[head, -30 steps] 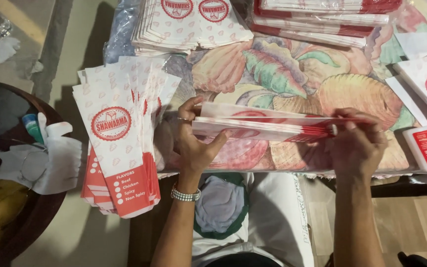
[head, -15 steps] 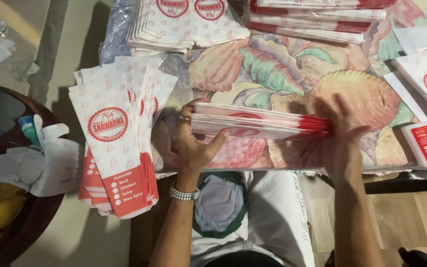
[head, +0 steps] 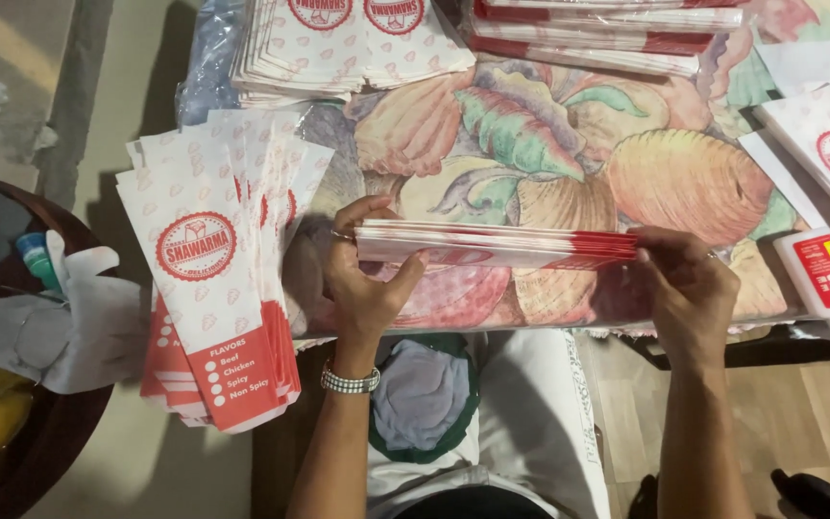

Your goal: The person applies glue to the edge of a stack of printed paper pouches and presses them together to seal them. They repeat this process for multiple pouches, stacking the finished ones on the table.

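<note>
From the head camera, a stack of paper bags (head: 497, 245) (white with red ends, held edge-on) sits just above the near edge of the patterned table (head: 569, 144). The left hand (head: 365, 279) clamps its left end, the right hand (head: 689, 293) pinches its right end. A fanned bag pile (head: 213, 308) overhangs the table's left edge; a glue bottle (head: 823, 279) lies at its right.

Table: covered with a cloth (head: 530, 144) printed with large shells in orange, green, pink
Floor, left: pale, smooth, with a grey strip (head: 74, 86) running far-left
Floor, near right: wood-look planks (head: 818, 413)
Side table, near left: round, dark wood (head: 69, 423), partly in view
Light: warm, indoor, soft shadows
</note>
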